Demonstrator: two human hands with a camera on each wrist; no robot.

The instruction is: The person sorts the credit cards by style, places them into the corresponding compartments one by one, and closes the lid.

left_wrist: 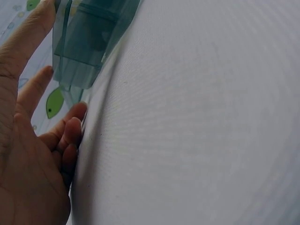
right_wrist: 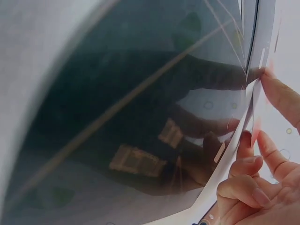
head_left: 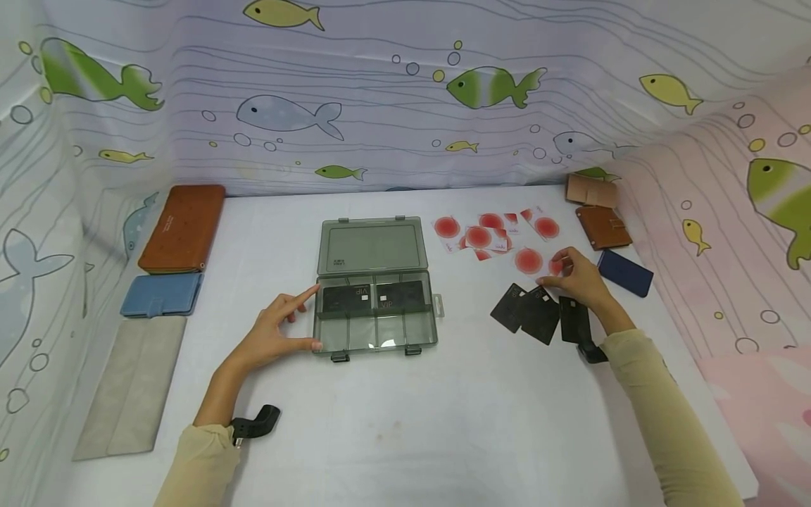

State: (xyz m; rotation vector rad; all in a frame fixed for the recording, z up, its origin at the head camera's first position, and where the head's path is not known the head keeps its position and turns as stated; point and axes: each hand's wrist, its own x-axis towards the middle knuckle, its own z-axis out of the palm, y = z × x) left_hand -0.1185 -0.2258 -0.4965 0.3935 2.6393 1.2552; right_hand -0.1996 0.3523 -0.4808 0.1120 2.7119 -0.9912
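Two black VIP cards (head_left: 374,296) already lay in the back compartments of the open grey organizer box (head_left: 375,282), whose left edge the left hand (head_left: 275,334) steadied with straight, spread fingers. The right hand (head_left: 579,280) pinched a red-dotted white card (head_left: 557,265) at its edge beside the loose black cards (head_left: 538,313) on the white table (head_left: 443,422). Such thin, glossy cards could have slipped from that pinch, or dragged a neighbouring card along where they overlapped.

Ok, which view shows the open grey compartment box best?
The head view: the whole compartment box shows, lid open, two black VIP cards inside, the left hand touching its left edge. The left wrist view shows only a corner; the right wrist view shows none.
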